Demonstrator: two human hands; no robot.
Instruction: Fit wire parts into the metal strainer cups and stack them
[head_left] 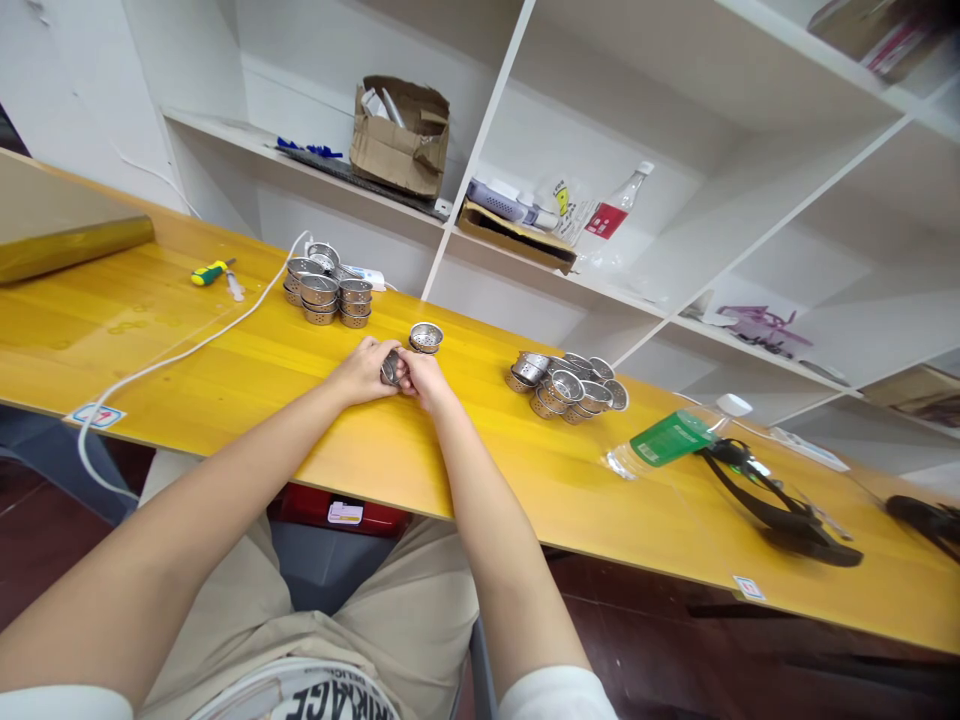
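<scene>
Just over the yellow table (352, 440), my left hand (366, 372) is closed around a small perforated metal cup (389, 368), tilted on its side. My right hand (421, 377) meets it from the right, its fingers curled against the same cup. Part of the cup is hidden by the fingers. Right behind my hands stands a short stack of perforated metal cups (426, 337). Stacked cups of the same kind (319, 290) form a group at the back left. Another cluster of cups (565, 386), some tipped, lies to the right.
A white cable (202, 345) crosses the table's left side near a green-yellow screwdriver (210, 272). On the right are a green-labelled bottle (671, 435) and a black strap headset (780, 510). White shelves (585, 290) with a cardboard box (400, 140) rise behind the table.
</scene>
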